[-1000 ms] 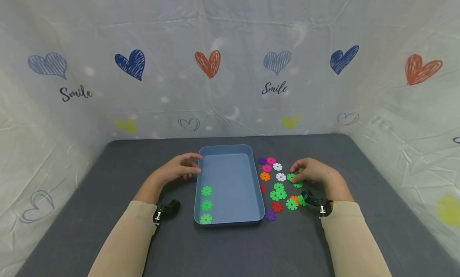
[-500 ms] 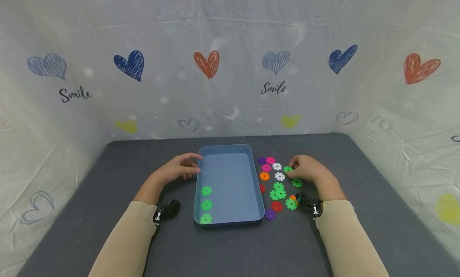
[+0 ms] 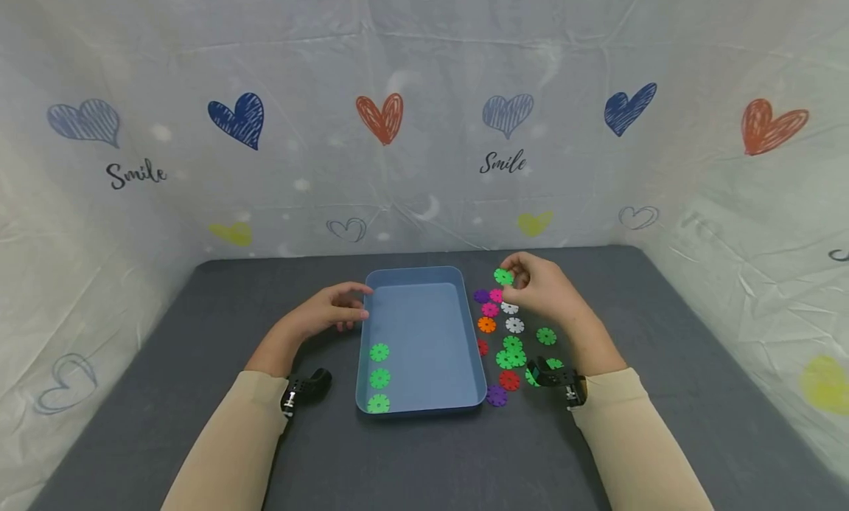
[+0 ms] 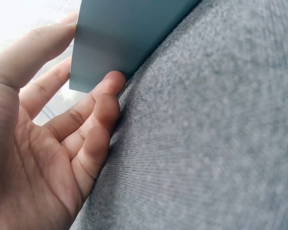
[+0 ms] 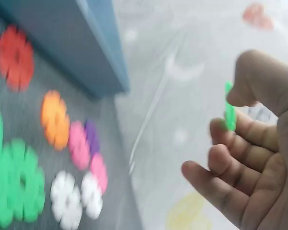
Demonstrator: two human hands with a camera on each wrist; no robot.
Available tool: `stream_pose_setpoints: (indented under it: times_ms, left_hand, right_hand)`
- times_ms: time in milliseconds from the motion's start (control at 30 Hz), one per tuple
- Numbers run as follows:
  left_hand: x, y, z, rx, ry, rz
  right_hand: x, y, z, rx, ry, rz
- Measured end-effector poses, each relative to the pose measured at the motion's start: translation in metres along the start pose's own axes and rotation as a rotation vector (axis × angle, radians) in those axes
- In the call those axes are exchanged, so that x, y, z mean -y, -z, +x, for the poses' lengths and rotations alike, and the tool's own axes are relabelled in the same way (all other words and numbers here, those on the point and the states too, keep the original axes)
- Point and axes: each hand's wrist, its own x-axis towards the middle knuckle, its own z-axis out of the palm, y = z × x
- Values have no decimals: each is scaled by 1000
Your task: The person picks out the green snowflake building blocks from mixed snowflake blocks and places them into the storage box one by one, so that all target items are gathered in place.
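Note:
Between thumb and fingers, my right hand (image 3: pixel 542 286) pinches a green notched plastic disc (image 3: pixel 503 276), raised near the table's far side, right of the tray. The right wrist view shows this green disc (image 5: pixel 230 106) edge-on at the thumb tip. My left hand (image 3: pixel 329 307) rests against the left side of a shallow blue-grey tray (image 3: pixel 424 275), thumb and index finger at its rim. Seen from the left wrist, the other fingers (image 4: pixel 105 110) lie loosely bent by the tray's outer wall (image 4: pixel 110 43). Three green discs (image 3: pixel 379 378) lie in a column along the tray's left inside.
Loose discs lie on the dark grey table right of the tray: green discs (image 3: pixel 511 352), red (image 3: pixel 509 380), purple (image 3: pixel 497 395), orange (image 3: pixel 487 324), white (image 3: pixel 514 325) and pink (image 3: pixel 489 310). A white cloth (image 3: pixel 424 186) printed with hearts hangs behind the table.
My right hand has taken a green disc from the right of the pile, lifted it and carried it leftward and away from me. The left hand stays at the tray.

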Motion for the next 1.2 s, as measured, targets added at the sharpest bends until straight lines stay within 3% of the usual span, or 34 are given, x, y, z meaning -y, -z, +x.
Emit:
stream_pose_setpoints:
  times_ms: [333, 567, 900, 1200]
  left_hand:
    - [1, 1, -4, -17, -10, 5]
    - [3, 1, -4, -20, 0, 0]
    - [3, 0, -2, -6, 14, 3]
    - [-1, 0, -2, 1, 8, 1]
  right_hand:
    - [60, -21, 6, -16, 81, 260]
    - [84, -49, 12, 63, 78, 358]
    - [119, -111, 12, 64, -65, 361]
    - [111, -152, 17, 114, -64, 311]
